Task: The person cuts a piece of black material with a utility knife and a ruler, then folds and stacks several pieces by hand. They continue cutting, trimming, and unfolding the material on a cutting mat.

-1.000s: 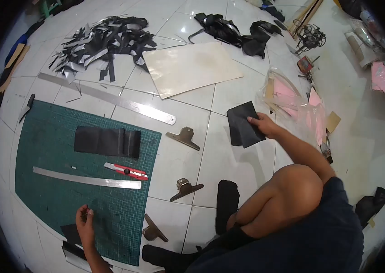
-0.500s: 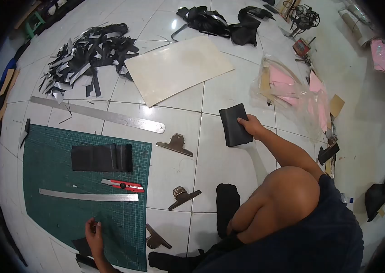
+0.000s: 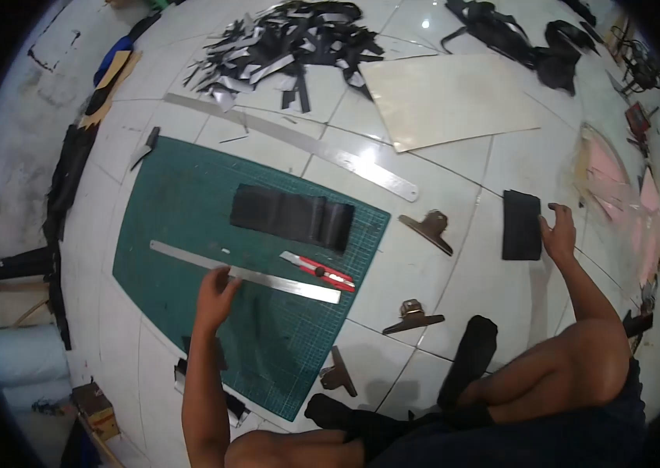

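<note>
1. Narrow silver steel ruler [image 3: 269,280]: in the head view it is seen lying flat on the dark-green gridded cutting mat [image 3: 189,181], its long axis slanted from upper left to lower right
2. The ruler is overlapped, just left of its middle, by the fingertips of the bare left hand [image 3: 216,298], by far the nearer of the two
3. Left fingers and thumb are held slightly parted; no grip is shown, and whether the metal is touched cannot be told
4. The bare right hand [image 3: 560,232] is set well apart, to the ruler's right, loosely opened with nothing seen in its grasp; just beside it, a flat black rectangle of sheet material [image 3: 521,226] is laid on white floor tiles [image 3: 402,273]
5. Between ruler and dark folded strip [image 3: 287,214], a red-handled utility knife [image 3: 321,272] is found
</note>
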Tool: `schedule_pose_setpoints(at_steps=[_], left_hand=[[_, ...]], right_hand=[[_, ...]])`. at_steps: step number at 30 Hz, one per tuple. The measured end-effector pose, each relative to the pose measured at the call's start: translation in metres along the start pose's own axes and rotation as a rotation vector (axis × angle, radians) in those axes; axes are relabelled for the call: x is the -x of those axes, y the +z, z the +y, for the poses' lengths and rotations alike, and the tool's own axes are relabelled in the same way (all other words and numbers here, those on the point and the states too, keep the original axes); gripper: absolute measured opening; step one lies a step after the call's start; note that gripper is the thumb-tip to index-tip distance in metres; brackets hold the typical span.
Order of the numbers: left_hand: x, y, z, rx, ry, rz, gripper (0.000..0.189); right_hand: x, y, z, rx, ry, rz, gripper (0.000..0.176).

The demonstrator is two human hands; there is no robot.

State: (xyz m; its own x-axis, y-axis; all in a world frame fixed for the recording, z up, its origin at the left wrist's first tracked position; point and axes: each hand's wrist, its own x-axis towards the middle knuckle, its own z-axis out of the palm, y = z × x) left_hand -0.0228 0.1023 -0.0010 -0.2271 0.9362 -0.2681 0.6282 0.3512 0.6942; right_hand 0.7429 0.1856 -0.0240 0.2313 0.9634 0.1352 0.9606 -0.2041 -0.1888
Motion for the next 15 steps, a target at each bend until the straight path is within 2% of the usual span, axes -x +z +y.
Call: schedule_pose_setpoints(at_steps=[4, 8, 10, 13, 15], left_hand=[[-0.079, 0.006, 0.044, -0.148, 0.052, -0.03, 0.061], [-0.152, 0.019, 0.029, -0.403, 0.04, 0.096, 0.07], [-0.169, 0.026, 0.025, -0.479, -0.021, 0.166, 0.074], [-0.17, 0.04, 0.029, -0.482, -0.101, 0.166, 0.076], [-0.169, 0.047, 0.032, -0.41, -0.056, 0.18, 0.077]], right_hand=[[0.002, -0.004, -0.03, -0.206, -0.1, 0.001, 0.032], [0.008, -0.012, -0.039, -0.295, -0.169, -0.025, 0.029], [0.009, -0.016, -0.037, -0.318, -0.166, -0.044, 0.027], [0.016, -0.023, -0.026, -0.284, -0.12, -0.073, 0.025], [0.02, -0.025, -0.019, -0.271, -0.09, -0.095, 0.025]])
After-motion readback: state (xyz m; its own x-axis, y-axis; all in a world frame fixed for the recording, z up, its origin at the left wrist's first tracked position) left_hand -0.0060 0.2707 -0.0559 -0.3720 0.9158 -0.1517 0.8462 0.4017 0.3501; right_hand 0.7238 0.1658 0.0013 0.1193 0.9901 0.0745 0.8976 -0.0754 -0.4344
